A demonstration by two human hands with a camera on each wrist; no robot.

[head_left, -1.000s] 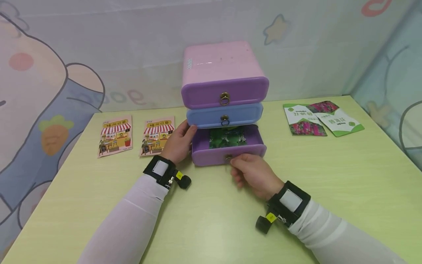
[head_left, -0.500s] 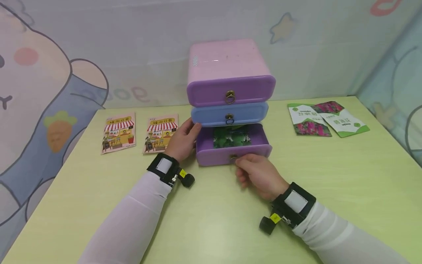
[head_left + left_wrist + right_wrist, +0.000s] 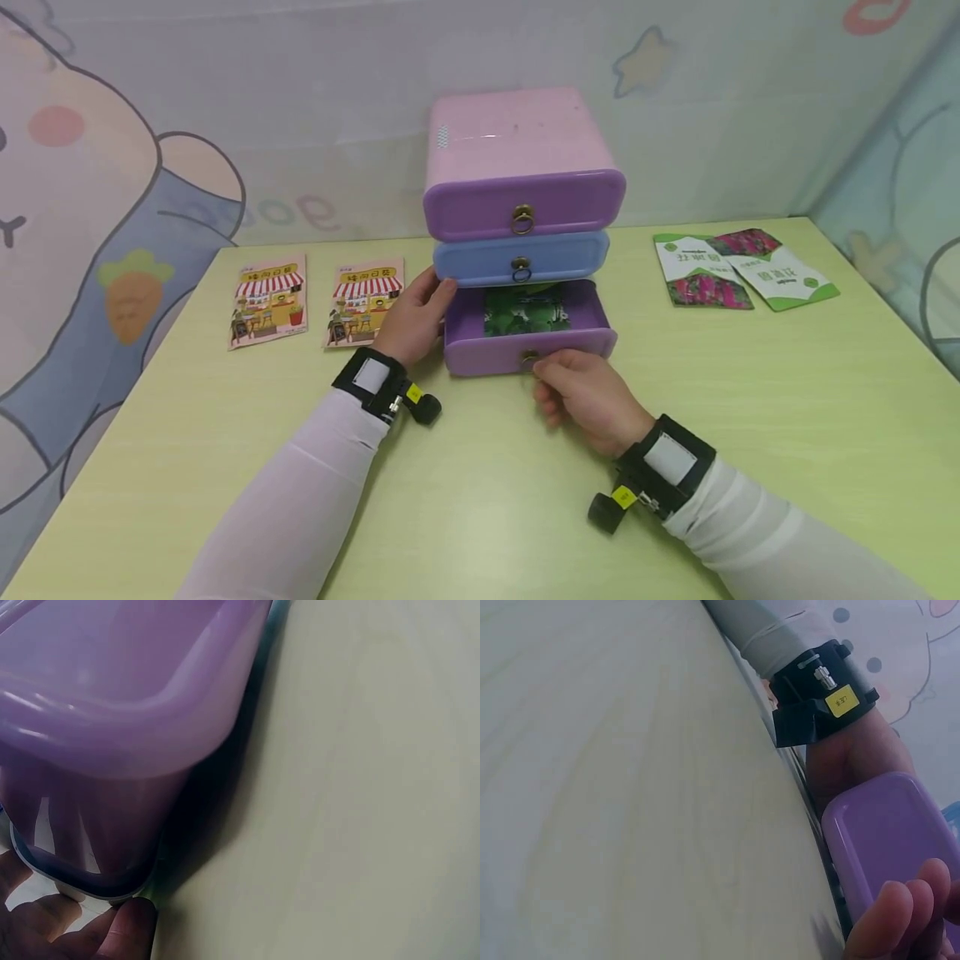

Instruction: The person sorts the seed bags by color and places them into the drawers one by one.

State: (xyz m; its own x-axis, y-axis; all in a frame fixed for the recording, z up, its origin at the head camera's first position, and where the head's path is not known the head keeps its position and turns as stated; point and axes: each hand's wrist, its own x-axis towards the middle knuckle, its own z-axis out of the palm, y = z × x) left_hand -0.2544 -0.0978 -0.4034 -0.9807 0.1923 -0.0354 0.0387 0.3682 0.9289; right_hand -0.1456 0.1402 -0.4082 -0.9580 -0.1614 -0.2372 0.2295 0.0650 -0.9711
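Note:
A small drawer cabinet (image 3: pixel 517 137) with a pink top stands at the back middle in the head view. Its purple bottom drawer (image 3: pixel 487 357) is pulled out, and a green printed packet (image 3: pixel 525 312) lies inside. My right hand (image 3: pixel 592 398) pinches the ring pull (image 3: pixel 529 357) on that drawer's front, mostly covering it. With my left hand (image 3: pixel 412 321) I hold the cabinet's left side, the thumb by the corner of the blue middle drawer (image 3: pixel 480 262). In the left wrist view, bent fingers (image 3: pixel 129 930) meet the rim of the cabinet frame (image 3: pixel 90 883) behind the drawer.
Two pink packets with a shop picture, one further left (image 3: pixel 268 302) and one beside my left hand (image 3: pixel 352 304), lie on the table (image 3: pixel 465 508). At the right, two green and white packets (image 3: pixel 783 275) overlap. A printed cloth (image 3: pixel 337 100) hangs behind.
The head view has swung slightly to the left, so everything sits a little further right in it. Both hands and the bottom drawer keep the same places relative to the cabinet.

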